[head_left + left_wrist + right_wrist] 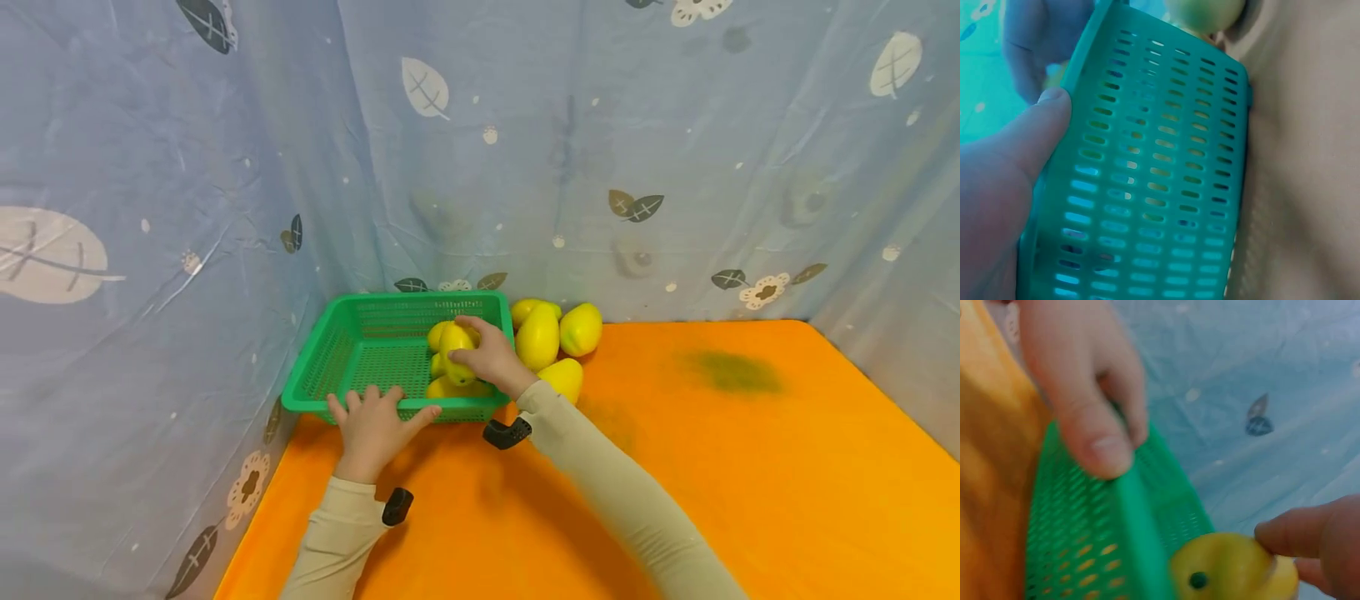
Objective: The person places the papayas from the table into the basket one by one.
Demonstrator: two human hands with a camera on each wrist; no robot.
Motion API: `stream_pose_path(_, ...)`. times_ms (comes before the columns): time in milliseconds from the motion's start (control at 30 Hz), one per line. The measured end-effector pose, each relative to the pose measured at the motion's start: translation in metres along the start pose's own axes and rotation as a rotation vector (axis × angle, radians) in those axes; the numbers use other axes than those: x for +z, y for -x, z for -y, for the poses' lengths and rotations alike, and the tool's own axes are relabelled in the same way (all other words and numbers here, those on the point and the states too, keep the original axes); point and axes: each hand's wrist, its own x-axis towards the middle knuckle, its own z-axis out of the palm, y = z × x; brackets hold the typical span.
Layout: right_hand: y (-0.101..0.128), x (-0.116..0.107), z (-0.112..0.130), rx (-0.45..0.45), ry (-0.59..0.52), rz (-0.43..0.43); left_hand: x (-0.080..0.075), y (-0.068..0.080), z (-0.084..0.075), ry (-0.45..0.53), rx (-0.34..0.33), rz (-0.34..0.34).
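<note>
A green plastic basket [390,404] with slotted walls stands at the back left of the orange table. My left hand [372,429] grips its near rim, the thumb [1054,103] along the rim and the fingers over the inner side. Inside the basket's right end, my right hand [491,357] holds a yellow mango [455,350] between thumb and fingers. That fruit sits over other yellow mangoes [442,388] in the basket, partly hidden by it and the rim. In the right wrist view the held mango [1219,565] shows a dark green stem spot.
Several more yellow mangoes [538,337] lie on the table just right of the basket, one partly behind my right forearm. A patterned blue curtain [525,167] hangs along the back and both sides. The orange tabletop [675,467] extends to the right.
</note>
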Motion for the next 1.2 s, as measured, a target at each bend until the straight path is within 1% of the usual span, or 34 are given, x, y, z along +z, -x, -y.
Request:
stream_pose_path(133,-0.002,0.008,-0.008,0.019,0.028,-0.011,0.002,0.001,-0.001,0.014,0.003,-0.016)
stream_pose_path(300,-0.002,0.009,-0.01,0.029,0.014,-0.008,0.0,0.0,-0.001,0.017,0.013,-0.043)
stream_pose_path(533,0.001,0.006,-0.01,0.027,0.029,-0.011,-0.001,-0.001,0.0,0.02,0.014,-0.024)
stream_pose_path(667,0.004,-0.001,-0.01,0.029,-0.001,-0.013,0.0,0.001,0.0,0.018,0.01,-0.018)
stream_pose_path(733,0.006,-0.011,-0.008,0.031,-0.03,-0.022,0.0,0.002,0.0,0.015,0.012,-0.016)
stream_pose_path(800,0.009,-0.025,-0.004,0.039,-0.08,-0.039,0.0,0.002,0.0,0.017,0.013,-0.015)
stream_pose_path(833,0.011,-0.035,-0.003,0.04,-0.117,-0.045,0.0,0.002,0.001,0.016,0.015,-0.016)
stream_pose_path(967,0.021,-0.078,0.002,0.052,-0.218,-0.122,0.0,0.001,0.002,0.033,0.014,-0.013)
stream_pose_path(1100,0.034,-0.119,-0.007,0.052,-0.254,-0.23,0.0,0.0,0.003,0.042,0.009,0.002)
stream_pose_path(1200,0.047,-0.141,-0.02,0.074,-0.279,-0.279,0.001,0.0,0.004,0.042,0.013,0.002)
